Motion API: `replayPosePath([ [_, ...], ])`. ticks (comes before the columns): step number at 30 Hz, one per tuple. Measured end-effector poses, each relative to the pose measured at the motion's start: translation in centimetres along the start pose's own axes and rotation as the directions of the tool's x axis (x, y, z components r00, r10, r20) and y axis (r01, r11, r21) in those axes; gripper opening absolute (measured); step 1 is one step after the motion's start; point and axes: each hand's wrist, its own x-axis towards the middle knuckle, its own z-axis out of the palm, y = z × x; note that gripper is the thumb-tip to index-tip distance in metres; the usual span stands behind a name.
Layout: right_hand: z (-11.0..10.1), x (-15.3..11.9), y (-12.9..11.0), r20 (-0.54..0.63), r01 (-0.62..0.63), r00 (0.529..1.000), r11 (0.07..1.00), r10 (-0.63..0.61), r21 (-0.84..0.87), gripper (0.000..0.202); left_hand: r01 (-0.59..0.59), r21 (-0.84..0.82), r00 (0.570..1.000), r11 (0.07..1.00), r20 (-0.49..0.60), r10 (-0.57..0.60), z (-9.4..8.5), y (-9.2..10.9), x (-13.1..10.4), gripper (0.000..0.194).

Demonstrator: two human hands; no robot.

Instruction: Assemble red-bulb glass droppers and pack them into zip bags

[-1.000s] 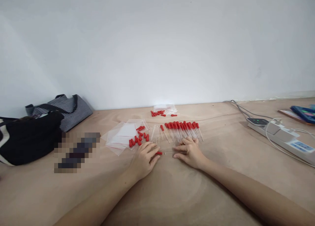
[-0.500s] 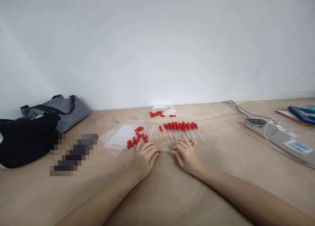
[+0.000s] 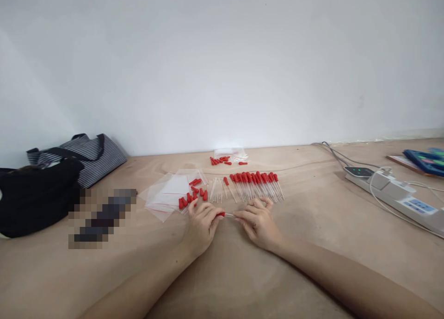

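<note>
My left hand pinches a red rubber bulb above the tabletop. A thin clear tube is held by my right hand, its left end meeting the bulb. Behind my right hand lies a row of several tubes topped with red bulbs, one capped tube apart from them. Several bare clear tubes lie to the left of that. Loose red bulbs rest on and beside clear plastic bags, beyond my left hand.
At the back are more red bulbs by a small clear bag. A black bag and striped bag stand left, near a pixelated patch. On the right are a power strip, cables and a blue item.
My right hand has moved left with the tube, closing the gap to the bulb in my left hand. The tube's end now meets the bulb.
</note>
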Motion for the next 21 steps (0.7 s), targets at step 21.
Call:
replayPosePath([
  [21, 0.7, 0.5, -0.6, 0.004, 0.062, 0.998, 0.997, -0.062, 0.052, 0.014, -0.12, 0.027, 0.985, 0.992, -0.122, 0.122, -0.3, 1.1, 0.0, 0.017],
])
